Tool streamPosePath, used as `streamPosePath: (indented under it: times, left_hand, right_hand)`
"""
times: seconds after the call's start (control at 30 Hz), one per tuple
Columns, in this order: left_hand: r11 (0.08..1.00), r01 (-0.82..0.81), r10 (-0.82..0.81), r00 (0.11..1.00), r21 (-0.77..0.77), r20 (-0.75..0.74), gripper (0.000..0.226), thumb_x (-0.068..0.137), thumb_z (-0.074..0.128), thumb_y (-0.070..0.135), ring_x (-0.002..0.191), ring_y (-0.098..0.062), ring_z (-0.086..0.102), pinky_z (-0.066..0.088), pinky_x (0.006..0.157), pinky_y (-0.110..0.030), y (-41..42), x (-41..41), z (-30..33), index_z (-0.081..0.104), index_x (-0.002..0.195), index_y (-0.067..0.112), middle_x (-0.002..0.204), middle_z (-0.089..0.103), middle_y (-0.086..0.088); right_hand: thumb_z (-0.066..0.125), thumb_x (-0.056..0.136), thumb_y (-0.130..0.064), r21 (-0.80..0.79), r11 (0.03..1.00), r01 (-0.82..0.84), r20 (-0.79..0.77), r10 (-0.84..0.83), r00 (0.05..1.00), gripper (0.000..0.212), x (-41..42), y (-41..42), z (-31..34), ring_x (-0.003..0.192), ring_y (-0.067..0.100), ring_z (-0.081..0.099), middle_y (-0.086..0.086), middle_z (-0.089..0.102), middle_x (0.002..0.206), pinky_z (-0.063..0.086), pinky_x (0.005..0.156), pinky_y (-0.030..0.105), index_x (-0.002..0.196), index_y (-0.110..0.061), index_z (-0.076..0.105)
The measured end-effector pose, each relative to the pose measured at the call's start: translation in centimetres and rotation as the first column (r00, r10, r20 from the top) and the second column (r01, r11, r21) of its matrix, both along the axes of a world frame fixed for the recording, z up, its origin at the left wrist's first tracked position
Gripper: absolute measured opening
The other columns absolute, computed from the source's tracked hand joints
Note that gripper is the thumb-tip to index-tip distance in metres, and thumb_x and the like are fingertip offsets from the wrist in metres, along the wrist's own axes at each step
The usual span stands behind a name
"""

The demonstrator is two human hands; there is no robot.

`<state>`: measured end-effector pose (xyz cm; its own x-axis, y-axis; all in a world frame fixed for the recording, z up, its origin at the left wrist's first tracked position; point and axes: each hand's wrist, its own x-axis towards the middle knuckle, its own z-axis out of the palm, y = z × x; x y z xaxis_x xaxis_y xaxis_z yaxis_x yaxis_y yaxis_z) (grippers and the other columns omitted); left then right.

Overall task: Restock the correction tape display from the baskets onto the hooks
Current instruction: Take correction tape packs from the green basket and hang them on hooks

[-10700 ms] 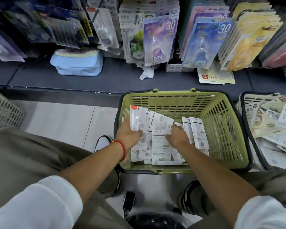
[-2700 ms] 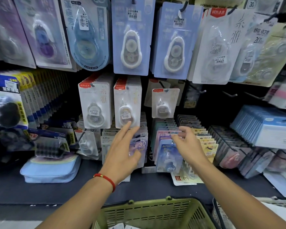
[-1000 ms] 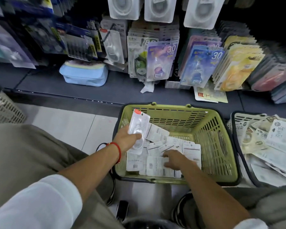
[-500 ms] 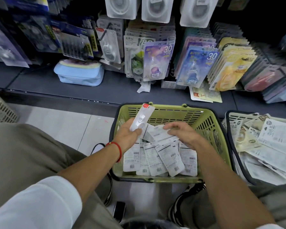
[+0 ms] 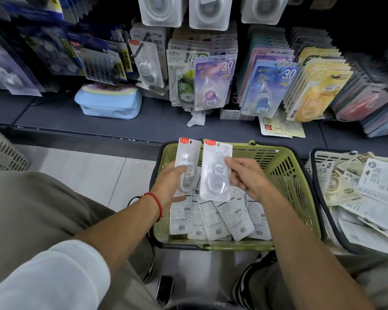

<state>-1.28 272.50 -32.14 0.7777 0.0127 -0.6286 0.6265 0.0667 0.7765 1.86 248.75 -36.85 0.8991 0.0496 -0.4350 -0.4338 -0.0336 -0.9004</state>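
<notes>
**Gather the packs with the hang holes lined up**

Your left hand (image 5: 168, 186) holds one correction tape pack (image 5: 187, 166) upright, its fingers curled behind the card and the thumb across the front. Your right hand (image 5: 246, 177) pinches a second pack (image 5: 215, 173) by its right edge, just beside the first one. Both packs are above the green basket (image 5: 287, 175), face up, with the red tab at the top. More packs (image 5: 213, 218) lie in the basket face down, with the barcodes showing.

To do this step well, I think you should lay the second pack on the first so the small holes near the red tabs match. Then the stack can slide on a hook in one movement. Keep your grip low on the blister, so the top stays free. The matching white packs (image 5: 160, 10) hang at the top edge of the view, above the shelf (image 5: 143, 124); I cannot see their hook from here. The second basket (image 5: 323, 155) on the right holds other packs; do not mix them.
</notes>
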Motion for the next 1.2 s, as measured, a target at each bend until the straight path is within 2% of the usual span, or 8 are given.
streamPosePath:
  times: [0.23, 0.33, 0.43, 0.53, 0.63, 0.8, 0.93, 1.2]
  left_hand:
    - [0.992, 0.103, -0.102, 0.995, -0.067, 0.020, 0.054, 0.090, 0.079, 0.003, 0.114, -0.030, 0.071, 0.062, 0.088, -0.059, -0.2, -0.7, -0.6, 0.060, 0.135, 0.027, 0.127, 0.073, -0.003]
    - [0.996, 0.052, -0.053, 0.999, -0.068, -0.004, 0.054, 0.090, 0.079, 0.002, 0.110, -0.029, 0.072, 0.064, 0.085, -0.056, 0.5, -0.6, -1.0, 0.060, 0.133, 0.028, 0.125, 0.073, -0.002]
    - [0.998, 0.054, -0.055, 0.998, -0.045, -0.016, 0.054, 0.090, 0.079, 0.002, 0.111, -0.029, 0.071, 0.064, 0.083, -0.056, 0.7, -0.6, -1.2, 0.060, 0.133, 0.029, 0.126, 0.072, -0.001]
    - [0.996, 0.085, -0.085, 0.996, -0.028, -0.025, 0.055, 0.089, 0.079, 0.003, 0.113, -0.030, 0.071, 0.064, 0.083, -0.055, 0.5, -0.7, -1.3, 0.059, 0.134, 0.027, 0.128, 0.071, -0.002]
    - [0.994, 0.102, -0.103, 0.994, -0.023, -0.022, 0.056, 0.090, 0.079, 0.003, 0.113, -0.029, 0.071, 0.064, 0.084, -0.054, 0.4, -0.7, -1.2, 0.059, 0.136, 0.027, 0.129, 0.071, -0.002]
    - [0.997, 0.064, -0.064, 0.998, -0.031, -0.002, 0.054, 0.090, 0.078, 0.003, 0.112, -0.027, 0.070, 0.064, 0.085, -0.053, 0.5, -0.7, -1.3, 0.060, 0.133, 0.031, 0.125, 0.072, 0.000]
    - [0.998, 0.044, -0.043, 0.999, -0.043, 0.033, 0.054, 0.092, 0.075, 0.002, 0.113, -0.027, 0.068, 0.062, 0.090, -0.056, -0.1, -0.7, -0.9, 0.058, 0.134, 0.032, 0.126, 0.070, -0.001]
    - [0.974, 0.065, -0.040, 0.992, -0.216, 0.119, 0.058, 0.093, 0.076, 0.007, 0.115, -0.028, 0.073, 0.060, 0.092, -0.059, -0.5, -0.6, 0.2, 0.056, 0.142, 0.031, 0.130, 0.073, -0.001]
  right_hand:
    - [0.062, 0.102, -0.050, -0.227, 0.974, 0.024, 0.022, -0.019, 1.000, 0.041, 0.5, 2.6, -2.5, 0.043, 0.017, 0.057, 0.004, 0.079, 0.081, 0.035, 0.036, 0.023, 0.098, -0.013, 0.078]
    - [0.062, 0.102, -0.045, -0.737, 0.642, -0.209, -0.203, 0.085, 0.975, 0.043, -1.2, -0.9, -6.4, 0.097, 0.028, 0.074, 0.012, 0.075, 0.116, 0.061, 0.080, 0.038, 0.126, -0.010, 0.071]
    - [0.069, 0.092, -0.063, -0.663, 0.341, -0.666, -0.616, 0.257, 0.745, 0.100, -4.1, -1.5, -9.9, 0.153, 0.037, 0.034, 0.021, 0.027, 0.167, 0.035, 0.120, 0.052, 0.163, -0.009, 0.026]
    - [0.080, 0.084, -0.059, -0.614, 0.254, -0.747, -0.669, 0.335, 0.664, 0.129, -5.8, -0.2, -11.8, 0.160, 0.038, 0.014, 0.020, -0.002, 0.173, 0.024, 0.124, 0.059, 0.165, -0.005, -0.004]
    - [0.067, 0.100, -0.023, -0.653, 0.333, -0.680, -0.596, 0.328, 0.733, 0.091, -5.2, -0.8, -11.9, 0.155, 0.038, 0.025, 0.021, 0.011, 0.171, 0.031, 0.123, 0.054, 0.166, -0.006, 0.006]
    - [0.062, 0.097, -0.005, -0.277, 0.961, -0.019, -0.290, -0.064, 0.955, 0.036, -3.2, -4.3, -8.1, 0.104, 0.025, 0.068, 0.011, 0.067, 0.122, 0.052, 0.083, 0.034, 0.132, -0.010, 0.064]
    - [0.060, 0.083, -0.001, 0.267, 0.955, 0.130, -0.205, -0.076, 0.976, 0.036, -2.0, -3.1, -3.3, 0.087, 0.024, 0.075, 0.011, 0.076, 0.102, 0.061, 0.072, 0.036, 0.117, -0.008, 0.069]
    - [0.069, 0.099, -0.006, 0.279, 0.945, -0.169, -0.019, 0.181, 0.983, 0.041, -0.4, 2.8, 0.2, 0.115, 0.030, 0.072, 0.014, 0.073, 0.129, 0.059, 0.097, 0.046, 0.138, -0.009, 0.061]
